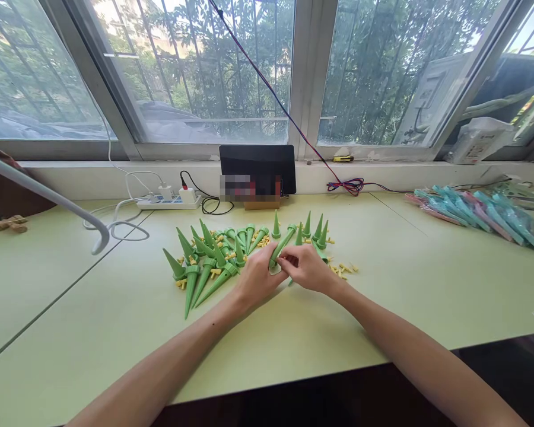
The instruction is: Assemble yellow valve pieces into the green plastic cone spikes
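A green plastic plant watering spike is gripped in my left hand, tilted with its wide collar up and away from me. My right hand pinches at the spike's near part with thumb and forefinger; what lies between those fingertips is too small to make out. Left of my hands several more green spikes lie and stand in a loose pile, with small yellow valve pieces among them. Beyond my right hand a few spikes stand point up, and loose yellow pieces lie beside it.
A dark tablet leans on a small cardboard stand at the back. To its left sits a white power strip with cables. Bagged blue and pink items lie at the right. A white curved bar reaches in from the left.
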Motion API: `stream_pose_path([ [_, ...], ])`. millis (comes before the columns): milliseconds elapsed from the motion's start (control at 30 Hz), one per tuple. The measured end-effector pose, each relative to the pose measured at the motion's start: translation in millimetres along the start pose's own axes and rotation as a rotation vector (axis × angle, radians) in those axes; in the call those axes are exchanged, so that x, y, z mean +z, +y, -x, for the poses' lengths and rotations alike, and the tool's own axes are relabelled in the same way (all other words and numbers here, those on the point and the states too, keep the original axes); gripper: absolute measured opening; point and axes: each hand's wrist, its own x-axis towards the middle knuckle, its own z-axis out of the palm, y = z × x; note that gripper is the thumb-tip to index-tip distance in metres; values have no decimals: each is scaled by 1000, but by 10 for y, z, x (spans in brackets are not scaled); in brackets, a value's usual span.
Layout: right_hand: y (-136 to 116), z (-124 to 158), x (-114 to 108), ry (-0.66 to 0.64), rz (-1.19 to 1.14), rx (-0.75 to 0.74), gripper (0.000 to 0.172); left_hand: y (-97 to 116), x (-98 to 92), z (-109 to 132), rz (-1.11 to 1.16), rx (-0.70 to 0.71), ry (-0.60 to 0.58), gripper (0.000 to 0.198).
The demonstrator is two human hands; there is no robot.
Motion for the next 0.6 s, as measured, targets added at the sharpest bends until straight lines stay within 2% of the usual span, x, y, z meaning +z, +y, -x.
stream_pose_path([
  [167, 11, -23, -23, -29, -163, 85, 20, 16, -7, 3, 25, -24, -3, 26],
  [433, 39, -53, -76, -199, -634, 387, 28, 70, -22, 7, 69, -53, -1, 20],
  [600, 73, -54, -76, -247, -691, 463, 34, 57, -17, 5, 72, -74, -8, 27],
])
